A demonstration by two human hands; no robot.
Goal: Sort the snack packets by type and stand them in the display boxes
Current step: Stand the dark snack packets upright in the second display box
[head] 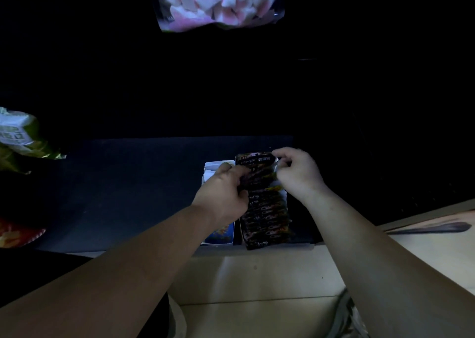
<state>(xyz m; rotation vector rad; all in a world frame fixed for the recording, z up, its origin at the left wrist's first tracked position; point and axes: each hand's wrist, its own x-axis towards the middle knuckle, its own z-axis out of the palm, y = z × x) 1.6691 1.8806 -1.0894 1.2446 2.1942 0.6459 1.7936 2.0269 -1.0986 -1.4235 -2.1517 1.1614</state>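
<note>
Far left of the dark display box (267, 237), a green-and-white snack bag (19, 137) and a red-and-yellow bag (15, 232) lie at the edge of the dim worktop (115, 191), well apart from the work in hand. Just left of the dark box stands a white-and-blue display box (221, 235); whether it holds anything I cannot tell, since my left hand (222, 196) reaches across it. That hand's fingers (241, 173) are curled closed on the left edge of the dark packets (264, 209), which stand on end in a tight row inside the dark box. Beyond the dark box, high and well apart, a clear bag of pink-and-white marshmallow pieces (218, 1) shows in the gloom. Right of the row, my right hand (298, 173) pinches the top of the farthest dark packet (257, 161), thumb and forefinger closed on its upper corner. By my reading, the step in hand is seating this packet upright at the far end of a row that is already nearly full. The next move calls for easing it down between its neighbour and the box's far wall while my left hand keeps the row from toppling, then letting go with both hands. The light is too poor to read any labels.
</note>
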